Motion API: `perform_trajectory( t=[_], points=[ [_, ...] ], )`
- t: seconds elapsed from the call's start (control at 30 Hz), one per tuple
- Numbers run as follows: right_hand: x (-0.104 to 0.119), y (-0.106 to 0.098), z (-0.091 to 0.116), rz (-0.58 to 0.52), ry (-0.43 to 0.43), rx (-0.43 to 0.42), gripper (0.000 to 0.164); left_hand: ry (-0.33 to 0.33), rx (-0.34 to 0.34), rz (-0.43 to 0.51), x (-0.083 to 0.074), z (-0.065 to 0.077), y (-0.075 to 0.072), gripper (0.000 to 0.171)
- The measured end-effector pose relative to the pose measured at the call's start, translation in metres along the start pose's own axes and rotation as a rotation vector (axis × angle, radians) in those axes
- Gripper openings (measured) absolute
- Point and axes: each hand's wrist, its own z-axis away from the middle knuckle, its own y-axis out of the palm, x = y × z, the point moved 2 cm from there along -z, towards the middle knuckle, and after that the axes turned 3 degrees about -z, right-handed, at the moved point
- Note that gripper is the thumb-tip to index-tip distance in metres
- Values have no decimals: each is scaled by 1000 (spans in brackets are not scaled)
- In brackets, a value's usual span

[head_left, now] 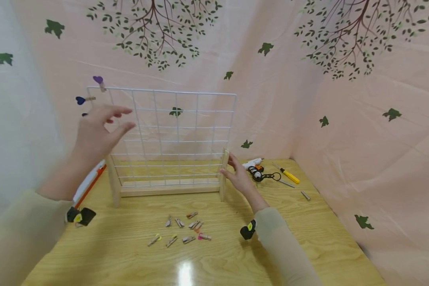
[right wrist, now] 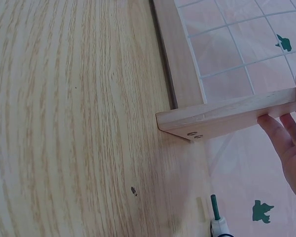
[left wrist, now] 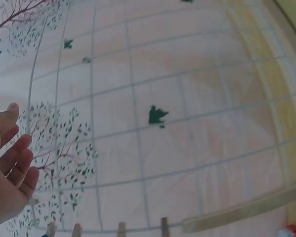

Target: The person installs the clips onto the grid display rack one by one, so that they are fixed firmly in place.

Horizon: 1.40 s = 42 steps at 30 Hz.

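A white wire grid (head_left: 164, 91) stands upright in a wooden frame on the table. My left hand (head_left: 100, 133) is raised before its left part, thumb and fingers spread apart with nothing between them; in the left wrist view that hand (left wrist: 12, 170) is at the left edge. Clothespins with a purple heart (head_left: 98, 80) and a dark blue heart (head_left: 80, 100) are clipped at the grid's upper left corner; another is mostly hidden behind the hand. My right hand (head_left: 240, 177) grips the right wooden post (right wrist: 227, 118) between thumb and fingers.
Several small clothespins (head_left: 188, 239) lie scattered in front of the frame. Right of it are a white glue gun (head_left: 253, 163) with black cord, a yellow-handled screwdriver (head_left: 290, 176) and a short metal piece (head_left: 305, 195). A red-edged object (head_left: 90, 186) lies at left. Printed cloth hangs behind.
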Motion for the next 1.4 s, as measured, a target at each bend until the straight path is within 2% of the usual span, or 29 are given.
perform_trajectory(
  t=[0.2, 0.3, 0.4, 0.53, 0.6, 0.7, 0.8, 0.9, 1.17, 1.27, 1.4],
  points=[
    [0, 2, 0, 0, -9, -9, 68, -68, 343, 54, -7, 68, 38, 37],
    [-1, 1, 0, 0, -21, -9, 68, -104, 491, 94, -11, 103, 54, 41],
    [-1, 2, -1, -9, -30, -1, 68, -117, 595, 116, -10, 136, 69, 40],
    [-1, -1, -3, -24, -37, 1, 68, -102, 732, 147, -3, 173, 90, 35],
    [-1, -1, -4, -30, -39, 0, 68, -114, 804, 171, 1, 189, 99, 31],
    [-1, -1, -4, -34, -41, -3, 67, -143, 865, 230, 6, 207, 107, 28],
    [-2, 0, -4, -33, -43, -3, 67, -157, 890, 285, 8, 218, 112, 31],
    [-1, 1, -3, -30, -47, -1, 67, -173, 914, 317, 7, 224, 113, 31],
    [1, 1, -1, -15, -46, -4, 67, -229, 928, 395, 8, 222, 113, 22],
    [0, 1, -1, -7, -45, -2, 67, -247, 929, 398, 9, 219, 113, 17],
    [0, 0, -1, 3, -29, 0, 68, -226, 884, 362, 8, 201, 106, 11]
  ],
)
